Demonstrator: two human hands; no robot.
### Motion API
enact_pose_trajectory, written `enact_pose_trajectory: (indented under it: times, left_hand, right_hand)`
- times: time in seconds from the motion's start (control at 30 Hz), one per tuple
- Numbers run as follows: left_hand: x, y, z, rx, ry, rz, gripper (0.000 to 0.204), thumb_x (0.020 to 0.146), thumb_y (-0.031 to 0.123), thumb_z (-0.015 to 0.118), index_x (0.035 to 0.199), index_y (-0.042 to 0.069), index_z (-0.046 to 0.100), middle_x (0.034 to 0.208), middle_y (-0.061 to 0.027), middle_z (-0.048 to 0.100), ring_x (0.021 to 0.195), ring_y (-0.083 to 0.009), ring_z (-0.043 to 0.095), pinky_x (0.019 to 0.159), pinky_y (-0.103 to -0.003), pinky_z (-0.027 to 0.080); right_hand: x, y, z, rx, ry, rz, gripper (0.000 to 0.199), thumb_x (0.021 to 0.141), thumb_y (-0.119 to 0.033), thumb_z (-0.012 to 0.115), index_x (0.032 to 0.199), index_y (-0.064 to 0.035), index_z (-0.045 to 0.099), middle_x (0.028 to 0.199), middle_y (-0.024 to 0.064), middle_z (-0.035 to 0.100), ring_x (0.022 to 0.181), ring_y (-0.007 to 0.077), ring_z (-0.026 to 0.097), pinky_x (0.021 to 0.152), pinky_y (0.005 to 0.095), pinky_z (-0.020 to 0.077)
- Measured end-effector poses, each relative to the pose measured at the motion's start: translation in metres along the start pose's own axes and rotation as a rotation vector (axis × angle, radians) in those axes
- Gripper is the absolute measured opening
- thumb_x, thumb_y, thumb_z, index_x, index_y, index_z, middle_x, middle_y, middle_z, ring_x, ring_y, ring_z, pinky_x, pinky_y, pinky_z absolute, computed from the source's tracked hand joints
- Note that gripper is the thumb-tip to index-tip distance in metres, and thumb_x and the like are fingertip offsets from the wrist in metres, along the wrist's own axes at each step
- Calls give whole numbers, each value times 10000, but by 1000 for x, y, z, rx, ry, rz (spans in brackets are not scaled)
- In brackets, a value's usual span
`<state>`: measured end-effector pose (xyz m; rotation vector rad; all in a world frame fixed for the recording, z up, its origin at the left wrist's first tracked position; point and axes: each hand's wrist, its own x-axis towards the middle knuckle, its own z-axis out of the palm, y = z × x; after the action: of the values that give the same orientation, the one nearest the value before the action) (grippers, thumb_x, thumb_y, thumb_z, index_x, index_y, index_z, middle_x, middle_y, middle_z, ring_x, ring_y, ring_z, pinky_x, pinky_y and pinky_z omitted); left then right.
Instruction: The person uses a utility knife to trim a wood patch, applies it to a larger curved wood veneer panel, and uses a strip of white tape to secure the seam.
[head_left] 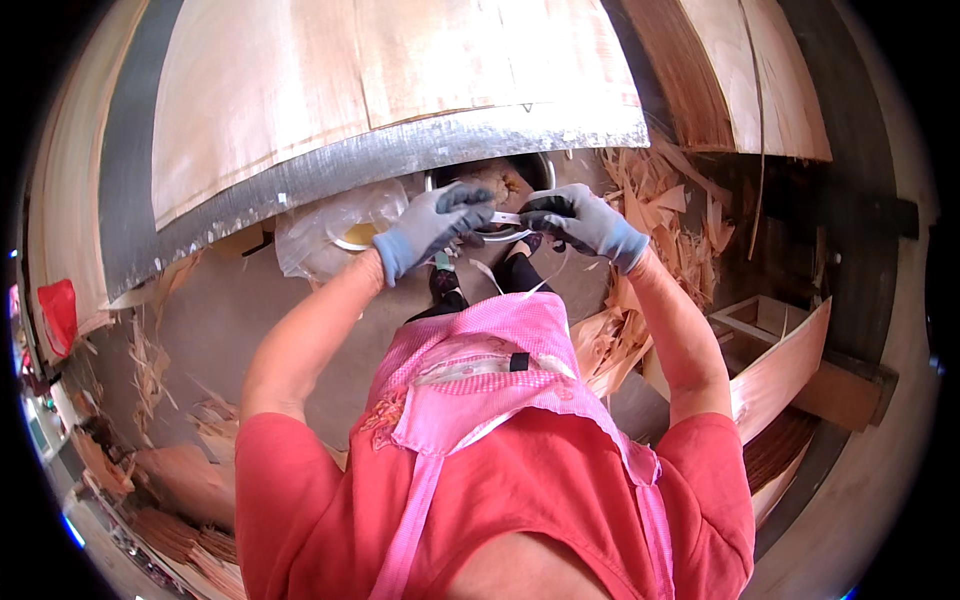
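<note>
Both hands wear grey gloves with dark fingers and blue cuffs, and they meet in front of the table edge. A small flat whitish strip [507, 218] spans the gap between them; its exact kind does not show. My right hand [580, 220] pinches the strip's right end. The curled fingers of my left hand [436, 228] close at its left end, where the grip is partly hidden. Below the hands stands a round metal-rimmed basin [549, 172] with brownish contents, partly covered by the hands and the table.
A large table with pale wood veneer sheets [400, 70] and a worn metal edge [400, 150] lies ahead. Veneer scraps [660, 210] pile up at the right, near a wooden box [780, 360]. A clear plastic bag [310, 235] sits left of the basin. A red cloth [60, 315] hangs far left.
</note>
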<state>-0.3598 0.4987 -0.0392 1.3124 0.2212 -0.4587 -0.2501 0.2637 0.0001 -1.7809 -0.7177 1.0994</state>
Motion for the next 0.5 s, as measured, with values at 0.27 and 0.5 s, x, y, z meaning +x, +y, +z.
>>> enact_pose_trajectory:
  times: [0.27, 0.5]
  left_hand:
    - [32, -21, 21, 37, 339, -207, 135, 939, 138, 576, 967, 23, 642, 706, -106, 680, 469, -168, 616, 397, -264, 448]
    - [52, -35, 12, 549, 378, -213, 206, 924, 172, 602, 847, 2, 688, 625, -103, 669, 427, -186, 611, 393, -312, 453]
  right_hand:
    - [-27, 5, 14, -1038, 604, -31, 560, 814, -279, 729, 1306, -98, 532, 1237, 122, 576, 1139, 289, 539, 918, 414, 435]
    - [-9, 42, 93, -931, 565, 4, 726, 848, -455, 660, 1479, -216, 393, 1565, 212, 244, 1433, 426, 231, 1115, 549, 236]
